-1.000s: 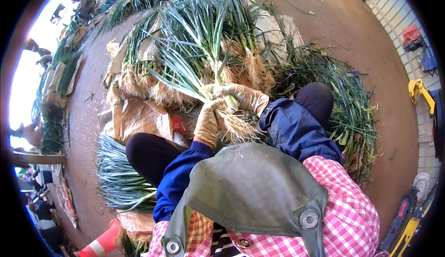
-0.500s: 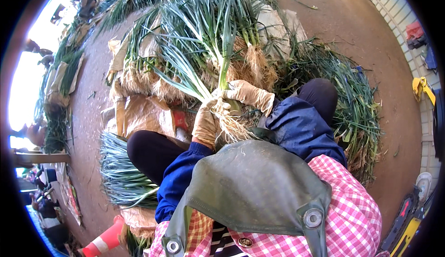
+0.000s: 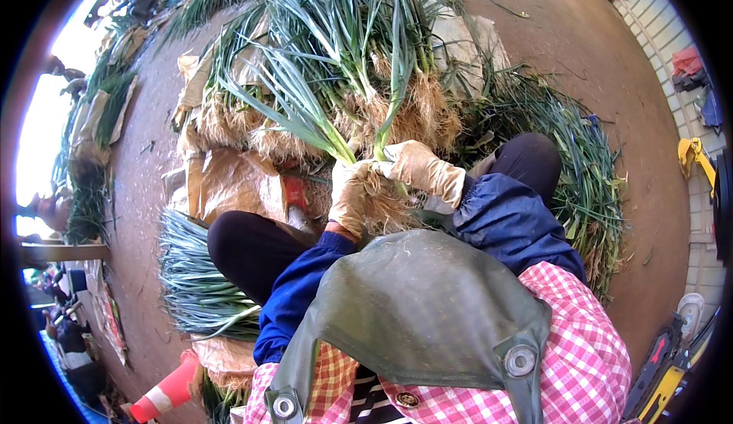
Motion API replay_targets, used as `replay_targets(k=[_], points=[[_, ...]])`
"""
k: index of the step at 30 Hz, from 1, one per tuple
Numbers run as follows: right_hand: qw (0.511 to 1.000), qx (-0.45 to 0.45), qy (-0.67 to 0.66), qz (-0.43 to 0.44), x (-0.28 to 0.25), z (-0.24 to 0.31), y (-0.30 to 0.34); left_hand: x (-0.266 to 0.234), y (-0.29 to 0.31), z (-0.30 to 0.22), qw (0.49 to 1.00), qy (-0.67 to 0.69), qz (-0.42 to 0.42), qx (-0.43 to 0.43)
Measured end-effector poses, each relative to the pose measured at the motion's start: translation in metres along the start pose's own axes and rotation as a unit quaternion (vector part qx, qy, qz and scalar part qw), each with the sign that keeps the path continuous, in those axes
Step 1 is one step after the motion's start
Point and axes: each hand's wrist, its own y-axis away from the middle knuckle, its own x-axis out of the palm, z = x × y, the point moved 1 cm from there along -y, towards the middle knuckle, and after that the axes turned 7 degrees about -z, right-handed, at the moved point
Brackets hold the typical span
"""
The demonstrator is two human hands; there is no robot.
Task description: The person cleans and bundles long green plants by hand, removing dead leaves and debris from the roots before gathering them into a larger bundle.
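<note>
My left hand (image 3: 350, 196), in a tan glove, grips the base of a green onion plant (image 3: 305, 114) just above its tangled pale roots (image 3: 385, 206). My right hand (image 3: 416, 168), also gloved, closes on the same stalk bundle from the right, fingers touching the left glove. The long green leaves fan up and away to the left. Straight ahead lies a big pile of green onions (image 3: 359, 57) with straw-coloured roots facing me. My knees in dark trousers flank the hands, and a green apron bib (image 3: 420, 309) covers my chest.
A trimmed bundle of green leaves (image 3: 195, 279) lies at my left knee. Discarded green tops (image 3: 580, 187) heap up at the right. Brown paper sacks (image 3: 229, 183) lie on the dirt floor, an orange cone (image 3: 164, 393) stands lower left, and other people work far left.
Both hands have stayed together on the plant's base. The leaves have swung slightly further left and upward, and the view has shifted a little.
</note>
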Motion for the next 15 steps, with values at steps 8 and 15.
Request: replay_targets(k=[8, 15], points=[[0.968, -0.068, 0.242, 0.012, -0.03, 0.031, 0.021, -0.003, -0.024, 0.021, 0.996, 0.067, -0.056, -0.002], [0.943, 0.312, -0.022, -0.114, -0.22, -0.024, 0.099, -0.026, -0.033, 0.011, 0.992, 0.053, -0.097, -0.054]])
